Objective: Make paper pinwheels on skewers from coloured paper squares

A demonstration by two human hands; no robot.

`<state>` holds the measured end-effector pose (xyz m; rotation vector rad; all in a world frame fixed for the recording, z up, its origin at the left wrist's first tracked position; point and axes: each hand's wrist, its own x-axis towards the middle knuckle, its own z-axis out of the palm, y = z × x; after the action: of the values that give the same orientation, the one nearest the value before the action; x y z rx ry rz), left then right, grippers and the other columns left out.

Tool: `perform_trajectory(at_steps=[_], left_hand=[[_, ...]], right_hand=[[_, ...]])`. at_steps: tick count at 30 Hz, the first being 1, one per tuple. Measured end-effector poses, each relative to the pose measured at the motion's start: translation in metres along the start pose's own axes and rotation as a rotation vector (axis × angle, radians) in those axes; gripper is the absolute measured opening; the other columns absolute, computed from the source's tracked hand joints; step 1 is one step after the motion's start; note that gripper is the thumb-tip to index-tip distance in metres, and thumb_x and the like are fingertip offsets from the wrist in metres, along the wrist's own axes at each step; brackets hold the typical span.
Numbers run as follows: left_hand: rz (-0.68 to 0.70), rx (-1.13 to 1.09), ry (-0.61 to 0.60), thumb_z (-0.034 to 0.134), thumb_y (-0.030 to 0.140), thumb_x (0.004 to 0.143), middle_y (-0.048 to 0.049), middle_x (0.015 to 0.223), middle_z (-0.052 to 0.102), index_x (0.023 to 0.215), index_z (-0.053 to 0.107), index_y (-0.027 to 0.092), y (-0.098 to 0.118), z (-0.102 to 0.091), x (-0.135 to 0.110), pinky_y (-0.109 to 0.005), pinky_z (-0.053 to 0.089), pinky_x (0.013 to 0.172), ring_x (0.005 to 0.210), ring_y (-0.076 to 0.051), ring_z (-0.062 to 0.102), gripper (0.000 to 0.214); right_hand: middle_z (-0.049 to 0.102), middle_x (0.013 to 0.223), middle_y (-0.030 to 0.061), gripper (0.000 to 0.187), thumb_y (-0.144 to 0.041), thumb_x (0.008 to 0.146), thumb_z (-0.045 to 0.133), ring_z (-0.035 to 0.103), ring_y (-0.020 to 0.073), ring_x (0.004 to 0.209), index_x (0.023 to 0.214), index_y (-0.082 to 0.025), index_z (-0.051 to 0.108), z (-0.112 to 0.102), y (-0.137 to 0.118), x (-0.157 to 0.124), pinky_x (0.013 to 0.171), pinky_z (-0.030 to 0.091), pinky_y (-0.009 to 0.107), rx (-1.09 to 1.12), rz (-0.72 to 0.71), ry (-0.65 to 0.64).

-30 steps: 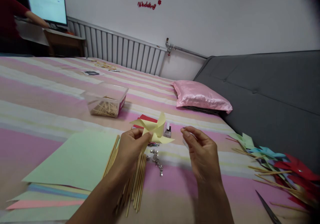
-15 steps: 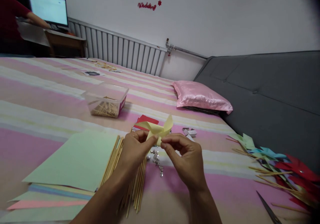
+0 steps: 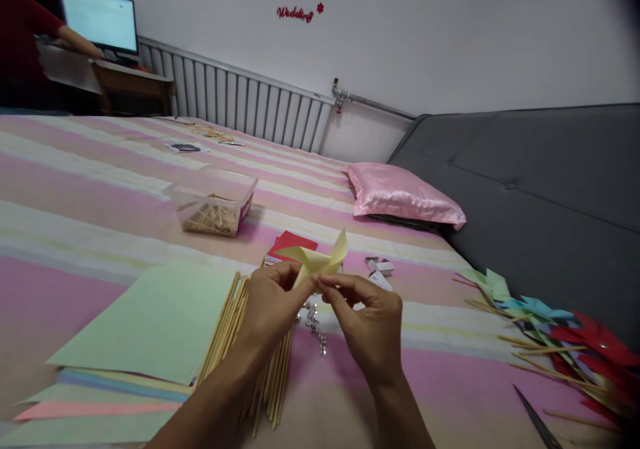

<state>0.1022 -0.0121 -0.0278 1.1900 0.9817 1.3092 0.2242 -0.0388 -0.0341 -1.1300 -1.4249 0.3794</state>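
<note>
A yellow paper pinwheel (image 3: pixel 320 259) is held up between both hands, its curved blades pointing up and outward. My left hand (image 3: pixel 277 295) pinches its near edge between thumb and fingers. Close against the left thumb, my right hand (image 3: pixel 367 315) has thumb and forefinger closed on the same paper; fingers hide the pinwheel's lower part. Beneath the hands lies a small heap of shiny metal pushpins (image 3: pixel 314 322). Wooden sticks (image 3: pixel 280 375) lie under the left forearm, and a stack of coloured paper (image 3: pixel 145 322) is left of them.
A clear plastic box (image 3: pixel 213 202) holds thin sticks. Red paper squares (image 3: pixel 295 242) and a small opened box (image 3: pixel 381 269) lie beyond the hands. Finished pinwheels (image 3: pixel 585 335) and scissors (image 3: pixel 535 415) are at right. A pink pillow (image 3: pixel 405 192) rests by the grey headboard. A person sits back left.
Both thumbs have come closer together on the pinwheel's near edge, the right hand shifting slightly left. The pinwheel has tilted a little. Everything else is as before.
</note>
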Motion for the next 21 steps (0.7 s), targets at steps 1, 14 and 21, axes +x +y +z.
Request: perform_trajectory(at_steps=[1,14,21], left_hand=[[0.001,-0.001,0.001,0.068,0.023,0.064,0.0002,0.058,0.063,0.06,0.064,0.012,-0.0005,-0.0002,0.0002,-0.021,0.04,0.056,0.058,-0.011,0.054,0.012],[0.032,-0.041,-0.006,0.068,0.015,0.061,0.0067,0.045,0.051,0.051,0.06,0.014,0.0039,0.0029,0.0008,-0.018,0.03,0.045,0.044,-0.005,0.039,0.013],[0.067,0.008,-0.006,0.067,0.017,0.062,0.0073,0.046,0.044,0.049,0.055,0.014,0.0008,0.001,0.0018,-0.018,0.027,0.045,0.046,-0.005,0.035,0.018]], right_hand=[[0.07,0.068,-0.0009,0.007,-0.02,0.076,0.068,0.061,0.0118,0.057,0.08,-0.022,0.073,0.0003,0.0002,-0.0003,0.053,0.047,0.023,-0.002,-0.003,0.005],[0.064,0.059,-0.0033,0.015,-0.019,0.065,0.076,0.063,0.0109,0.053,0.068,-0.017,0.062,0.0007,-0.0006,0.0041,0.053,0.054,0.021,0.393,0.296,0.042],[0.064,0.059,-0.0032,0.014,-0.018,0.066,0.075,0.063,0.0109,0.055,0.068,-0.018,0.062,-0.0003,-0.0016,0.0042,0.054,0.053,0.021,0.394,0.284,0.037]])
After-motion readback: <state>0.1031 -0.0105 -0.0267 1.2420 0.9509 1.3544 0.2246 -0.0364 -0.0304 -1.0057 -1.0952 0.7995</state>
